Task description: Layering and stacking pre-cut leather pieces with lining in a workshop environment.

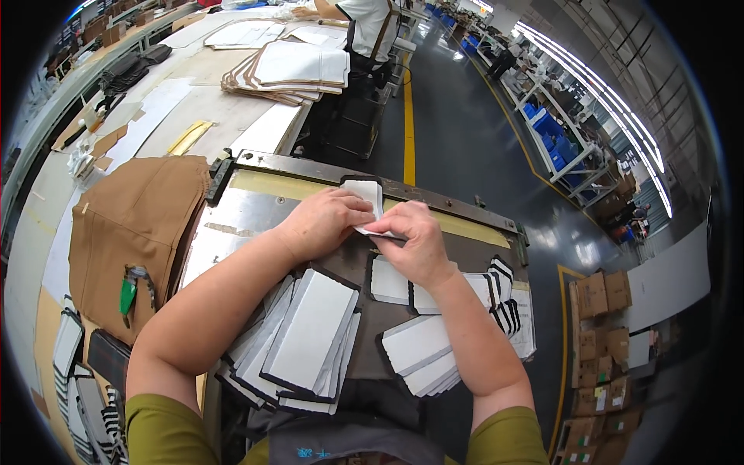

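A white-faced rectangular panel with black edging (361, 191) lies on the dark metal worktop (333, 263), near the metal bar at its far side. The bent fingers of my left hand (329, 221), held close together, grip the panel's left side. Thumb and fingers of my right hand (415, 239) pinch its near edge, which is lifted and folded. A fanned stack of similar panels (314, 329) lies below my left hand. Closer to my right forearm are another stack of panels (418, 345) and a row of overlapping panels (390, 277), partly covered by that arm.
A metal bar (310, 168) crosses the worktop's far side. At left, brown material (128, 225) carries a small green-handled tool (128, 294). White sheets (302, 63) are piled on the long table, where a person (372, 31) works. Cardboard boxes (593, 294) stand at right.
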Motion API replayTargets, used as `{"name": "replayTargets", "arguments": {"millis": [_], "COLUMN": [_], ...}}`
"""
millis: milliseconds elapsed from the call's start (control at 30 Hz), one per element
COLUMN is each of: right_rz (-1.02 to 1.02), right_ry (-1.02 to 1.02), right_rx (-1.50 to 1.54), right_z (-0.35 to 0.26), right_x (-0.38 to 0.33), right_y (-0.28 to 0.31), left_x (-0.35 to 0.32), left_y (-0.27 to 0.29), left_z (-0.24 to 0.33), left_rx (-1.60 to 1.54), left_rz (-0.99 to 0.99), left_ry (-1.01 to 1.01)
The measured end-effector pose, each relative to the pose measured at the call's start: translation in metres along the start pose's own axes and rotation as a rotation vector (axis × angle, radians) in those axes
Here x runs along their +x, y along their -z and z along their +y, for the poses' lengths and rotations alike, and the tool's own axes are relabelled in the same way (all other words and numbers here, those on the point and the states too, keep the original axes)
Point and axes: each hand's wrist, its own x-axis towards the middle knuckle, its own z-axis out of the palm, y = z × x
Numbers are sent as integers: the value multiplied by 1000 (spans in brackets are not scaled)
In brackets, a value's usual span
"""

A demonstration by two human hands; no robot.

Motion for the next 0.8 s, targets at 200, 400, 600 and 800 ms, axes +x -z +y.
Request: {"name": "replayTargets", "arguments": {"millis": [200, 400, 600, 800], "right_rz": [-245, -347, -309, -306], "right_ry": [-150, -142, -58, -58], "right_rx": [224, 63, -127, -145], "right_z": [16, 29, 27, 34], "right_x": [-2, -9, -15, -13], "right_y": [10, -5, -6, -9], "left_x": [-3, 1, -6, -2], "left_y": [-5, -2, 1, -5], "left_z": [-8, -1, 4, 2], "left_rx": [-223, -331, -32, 7], "left_rz": [0, -64, -21, -17], "left_ry": [28, 93, 167, 201]}}
